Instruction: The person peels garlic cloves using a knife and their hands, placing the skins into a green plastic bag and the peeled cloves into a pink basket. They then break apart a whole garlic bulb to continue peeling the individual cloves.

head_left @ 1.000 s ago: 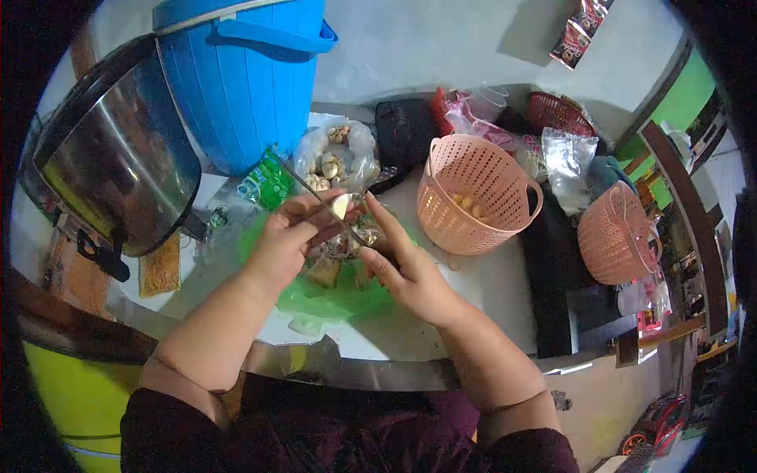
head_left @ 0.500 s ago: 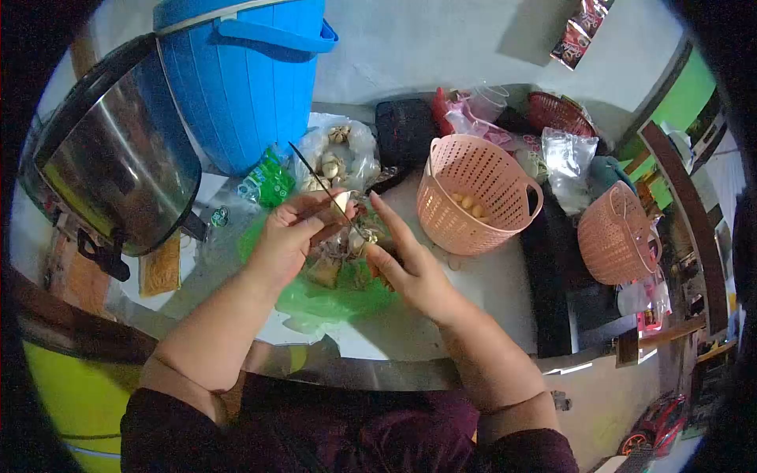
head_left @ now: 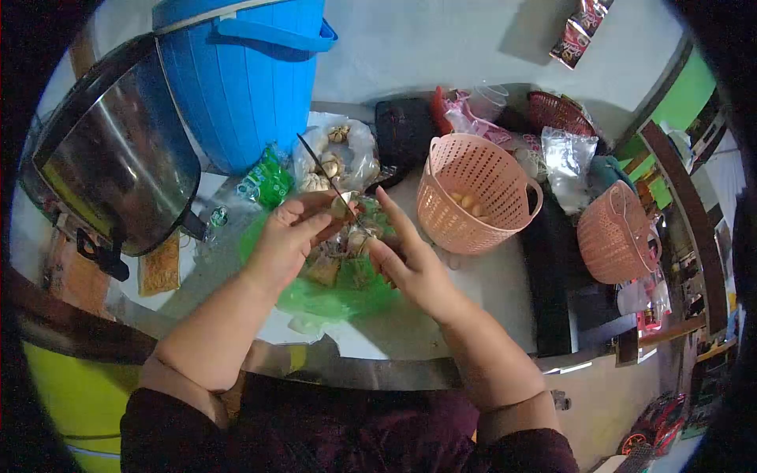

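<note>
Above the green plastic bag [head_left: 335,298], the left fingers [head_left: 309,214] gripped a garlic clove [head_left: 341,206]; the right fingers [head_left: 380,236] (index raised) held a knife [head_left: 325,172].

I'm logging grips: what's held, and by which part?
Left hand pinches a pale clove by its left side; right hand holds the knife by its near end.

The bare left hand [head_left: 282,243] was curled, thumb against fingers. The bare right hand [head_left: 414,276] gripped with its index finger extended. Both bare forearms [head_left: 211,327] angled inward.
</note>
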